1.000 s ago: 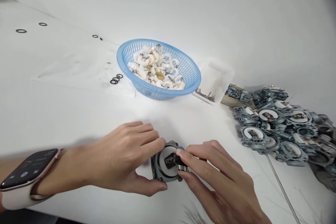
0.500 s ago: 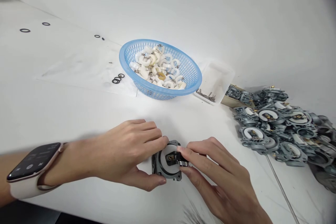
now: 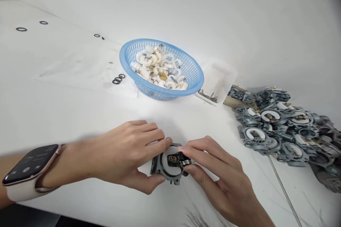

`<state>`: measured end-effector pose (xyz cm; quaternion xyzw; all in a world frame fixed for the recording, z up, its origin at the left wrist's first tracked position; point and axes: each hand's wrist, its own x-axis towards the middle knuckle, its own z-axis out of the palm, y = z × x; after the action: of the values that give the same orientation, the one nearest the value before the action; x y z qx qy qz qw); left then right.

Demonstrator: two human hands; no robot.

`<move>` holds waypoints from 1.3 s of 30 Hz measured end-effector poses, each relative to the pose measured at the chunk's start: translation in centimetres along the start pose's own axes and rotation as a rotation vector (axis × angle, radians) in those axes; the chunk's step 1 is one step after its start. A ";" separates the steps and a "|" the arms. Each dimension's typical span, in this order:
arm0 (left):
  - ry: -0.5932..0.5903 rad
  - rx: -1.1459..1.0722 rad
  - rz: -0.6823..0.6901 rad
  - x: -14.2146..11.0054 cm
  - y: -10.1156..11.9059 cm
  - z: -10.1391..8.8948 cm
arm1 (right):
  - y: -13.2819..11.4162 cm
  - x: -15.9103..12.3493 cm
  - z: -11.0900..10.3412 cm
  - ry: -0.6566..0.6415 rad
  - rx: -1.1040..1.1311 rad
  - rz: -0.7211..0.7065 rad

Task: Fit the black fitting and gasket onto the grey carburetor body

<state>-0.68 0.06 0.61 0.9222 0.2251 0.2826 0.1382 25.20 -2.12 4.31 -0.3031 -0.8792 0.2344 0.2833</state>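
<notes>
A grey metal carburetor body (image 3: 174, 178) rests on the white table with its round bowl side up. Inside it sits a white C-shaped float (image 3: 167, 163) around a brass part. My left hand (image 3: 135, 154) grips the carburetor from the left, fingers on its far edge and thumb on the near edge. At its right side my right hand (image 3: 217, 173) pinches a small black tool with a ridged silvery end (image 3: 185, 162) between thumb and fingertips. The tool touches or overlaps the float's open side; its exact kind and its contact point are hidden by the fingers.
Behind my hands stands a blue basket (image 3: 197, 87) of white floats, beside a white tray (image 3: 230, 81) with thin metal pins. Several carburetors (image 3: 271, 145) are piled at the right. Black rubber rings (image 3: 117, 80) lie at the left. A thin rod (image 3: 285, 191) lies at the right.
The carburetor has turned and shifted slightly left with my left hand. My right hand has tilted a little, still pinching the black tool. The whole view has slid slightly.
</notes>
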 end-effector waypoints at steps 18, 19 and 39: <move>0.000 -0.001 -0.001 0.0 0.0 0.0 | 0.9 -0.2 0.3 -0.002 0.241 0.153; 0.002 0.000 -0.001 0.0 0.0 0.0 | 0.9 -0.1 0.3 0.001 0.245 0.151; -0.015 0.002 -0.012 0.1 0.2 -0.2 | 0.9 -0.2 0.6 0.034 0.322 0.145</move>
<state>-0.65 0.01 0.90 0.9230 0.2299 0.2745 0.1408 25.31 -1.72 3.27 -0.3203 -0.8013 0.3867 0.3253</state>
